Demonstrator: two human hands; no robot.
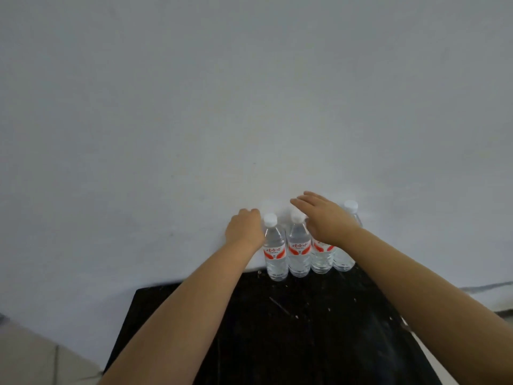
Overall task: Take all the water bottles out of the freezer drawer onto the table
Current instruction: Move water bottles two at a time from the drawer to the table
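Several clear water bottles with white caps and red-and-white labels stand upright in a row at the far edge of the black table [291, 329], against the white wall. The leftmost bottle [274, 252] and the one beside it [299, 250] show fully. My left hand [244, 229] is just left of the leftmost bottle, fingers curled, knuckles against its neck; what is inside the fingers is hidden. My right hand [324, 218] hovers palm down with fingers spread over the third bottle [321, 258], partly covering the rightmost bottle [348, 218]. The freezer drawer is out of view.
A plain white wall [249, 107] rises right behind the bottles. The black table top is scratched and flecked with white. Pale floor tiles [33, 357] show at the lower left, past the table's left edge.
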